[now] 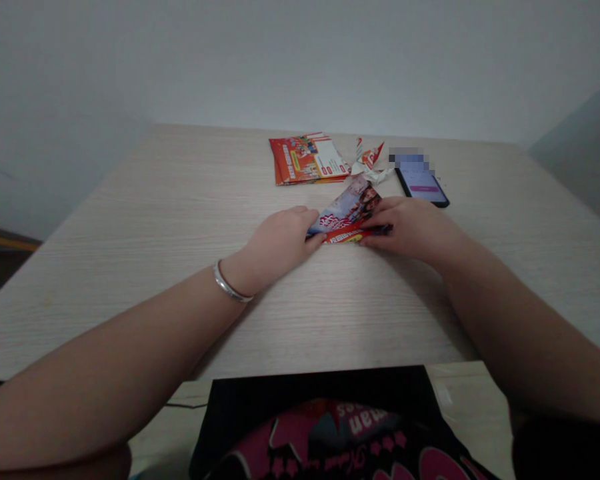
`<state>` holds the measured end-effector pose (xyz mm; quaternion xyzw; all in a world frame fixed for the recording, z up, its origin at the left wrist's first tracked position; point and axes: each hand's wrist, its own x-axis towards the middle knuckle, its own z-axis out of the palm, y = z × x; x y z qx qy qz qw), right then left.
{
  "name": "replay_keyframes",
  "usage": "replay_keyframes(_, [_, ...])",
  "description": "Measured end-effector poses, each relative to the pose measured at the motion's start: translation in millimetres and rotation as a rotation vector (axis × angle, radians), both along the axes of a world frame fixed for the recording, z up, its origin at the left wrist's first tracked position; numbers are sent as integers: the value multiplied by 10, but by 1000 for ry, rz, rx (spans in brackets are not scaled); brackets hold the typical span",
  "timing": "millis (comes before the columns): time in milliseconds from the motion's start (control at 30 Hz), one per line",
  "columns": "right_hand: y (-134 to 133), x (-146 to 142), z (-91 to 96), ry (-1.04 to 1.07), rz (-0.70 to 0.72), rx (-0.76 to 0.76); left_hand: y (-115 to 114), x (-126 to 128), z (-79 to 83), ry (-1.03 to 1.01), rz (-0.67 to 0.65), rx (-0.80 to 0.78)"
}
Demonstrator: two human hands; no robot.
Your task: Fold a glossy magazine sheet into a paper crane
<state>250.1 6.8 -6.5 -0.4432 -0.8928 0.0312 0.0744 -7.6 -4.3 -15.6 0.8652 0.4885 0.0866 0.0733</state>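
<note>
Between my hands, over the middle of the table, is a partly folded printed leaflet (pixel 341 215) with a picture side and a red strip along its near edge. My left hand (pixel 286 239), with a silver bangle at the wrist, pinches its left end between thumb and fingers. At the right end, the fingers of my right hand (pixel 405 223) close on the paper. Just beyond lies a stack of orange and white leaflets (pixel 305 160). Beside that stack is a small folded paper piece (pixel 370 159) in red and white, partly crumpled or twisted in shape.
A phone (pixel 423 183) with its screen lit lies to the right of the papers. The pale wood-grain table (pixel 180 200) meets a white wall (pixel 300 67) at the back. Its near edge runs in front of my dark printed clothing (pixel 325 427).
</note>
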Motion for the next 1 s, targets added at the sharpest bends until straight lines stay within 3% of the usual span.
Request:
replay_keyframes(233, [-21,-11,24,-107,-20,33,15,-19,37,-16,-92,-23])
replay_keyframes(367, [-28,6,40,-153,-22,67,40,-35,58,-76,-35,-119])
replay_keyframes(633, [-87,-153,-83,-50,204,111,38,-25,24,-159,-43,-139])
replay_keyframes(1000, [-63,-148,-215,-16,253,198,84,-95,67,-207,-147,-247])
